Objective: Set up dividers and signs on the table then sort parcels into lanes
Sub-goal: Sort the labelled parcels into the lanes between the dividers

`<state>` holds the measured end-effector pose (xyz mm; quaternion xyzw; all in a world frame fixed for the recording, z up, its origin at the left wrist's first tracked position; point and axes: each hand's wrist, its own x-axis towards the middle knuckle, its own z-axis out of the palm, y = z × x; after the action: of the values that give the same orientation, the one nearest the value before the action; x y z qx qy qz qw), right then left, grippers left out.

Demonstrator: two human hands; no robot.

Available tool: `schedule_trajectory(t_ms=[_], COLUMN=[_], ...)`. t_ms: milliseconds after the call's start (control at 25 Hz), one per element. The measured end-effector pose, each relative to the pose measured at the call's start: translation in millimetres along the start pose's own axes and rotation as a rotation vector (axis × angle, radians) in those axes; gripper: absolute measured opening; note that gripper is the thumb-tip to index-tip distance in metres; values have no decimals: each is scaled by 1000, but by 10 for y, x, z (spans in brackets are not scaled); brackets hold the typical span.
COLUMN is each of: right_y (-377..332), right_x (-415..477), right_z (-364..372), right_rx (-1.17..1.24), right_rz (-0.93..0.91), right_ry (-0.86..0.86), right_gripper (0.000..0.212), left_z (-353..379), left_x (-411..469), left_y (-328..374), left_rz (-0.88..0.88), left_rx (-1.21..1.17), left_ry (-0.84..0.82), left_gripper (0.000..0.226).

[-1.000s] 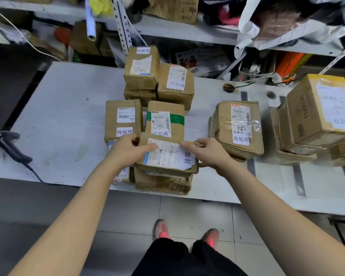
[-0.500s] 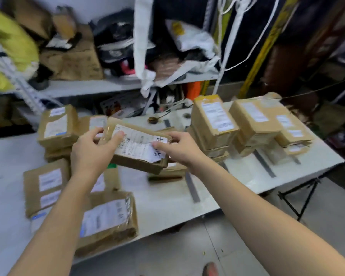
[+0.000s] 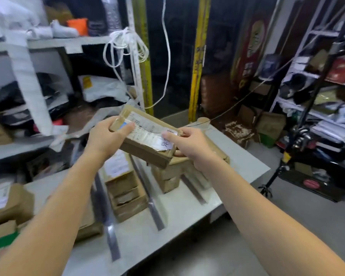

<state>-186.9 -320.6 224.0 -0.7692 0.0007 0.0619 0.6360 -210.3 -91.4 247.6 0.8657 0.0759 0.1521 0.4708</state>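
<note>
Above the table [image 3: 179, 214], left hand [image 3: 103, 139] and right hand [image 3: 189, 146] grip one parcel [image 3: 147, 152] (sorting, I judge); next, choose where it belongs.

Even, bright indoor light with soft shadows. Motion blur smears the left side and shelves. Wide-angle distortion bends the frame's edges.

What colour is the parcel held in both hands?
The parcel is brown cardboard, with a white shipping label on top. It shows best in the head view.

Parcel [image 3: 147, 136] label print blurred, illegible.
</note>
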Motion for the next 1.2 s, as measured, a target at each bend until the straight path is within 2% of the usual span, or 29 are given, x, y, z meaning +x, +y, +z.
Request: schedule_trajectory(t_ms=[80,160,320,400,520,680,800,880,960,1120,1200], right_y=[170,369,810,977,1192,1511,1671,1666,1616,1565,1540], right_x=[185,352,771,1046,1425,2009,2253,2335,2369,2396,2390], right_z=[-552,-1026,-1725,-1928,-2079,-2037,-2051,-2133,-2223,-2331,-2336], right_rx=[28,62,91,85,39,-163,-286,-394,-504,-519,-508], right_rz=[38,92,143,180,234,387,443,415,350,209,142], right_ry=[64,106,174,170,166,178,102,40,-44,-150,-168], right_gripper=[28,32,30,26,32,48,49,38,36,50,63], left_z=[602,1149,2140,2558,3031,3502,3651,3681,3688,3696,3586], left_x=[207,410,860,1144,1539,1980,2134,2176,2161,2037,1945], left_y=[263,442,517,386,143,-222,-349,-383,-367,-224,-90], left_rz=[22,50,63,35,-10,-193,-177,-128,-87,-77,-66], left_rx=[48,54,-10,-28,-43,-103,-83,-67,-46,0,110], left_ry=[-69,-127,-262,-304,-350,-460,-483,-481,-456,-330,-249], left_gripper=[58,73,37,37,47,48,40,37,37,55,63])
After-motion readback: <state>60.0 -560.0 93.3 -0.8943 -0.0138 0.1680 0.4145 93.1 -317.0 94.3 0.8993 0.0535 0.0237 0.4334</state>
